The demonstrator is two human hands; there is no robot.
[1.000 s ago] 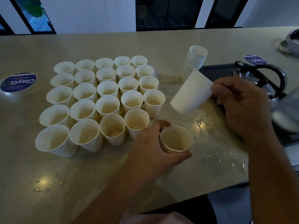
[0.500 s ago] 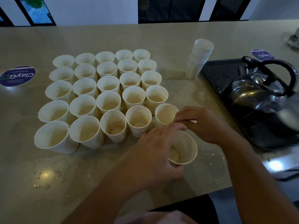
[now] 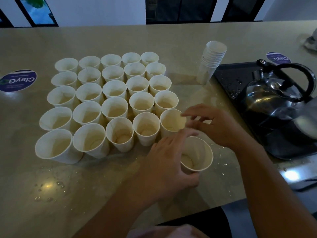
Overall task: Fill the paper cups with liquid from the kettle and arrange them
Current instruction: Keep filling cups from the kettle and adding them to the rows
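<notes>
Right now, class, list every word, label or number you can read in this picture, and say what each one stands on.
"ClayG": left sticker on the counter, seen upside down; the small print under it is too blurred to read.
"ClayG": right sticker behind the tray, also upside down.
Cups, cup stack and kettle: no readable text.

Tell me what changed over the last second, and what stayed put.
The right hand brought its tilted cup down to the near right corner of the grid, where it now stands, and let go. The left hand still grips its cup and has shifted it slightly right. The stacked cups and kettle stayed put.
</notes>
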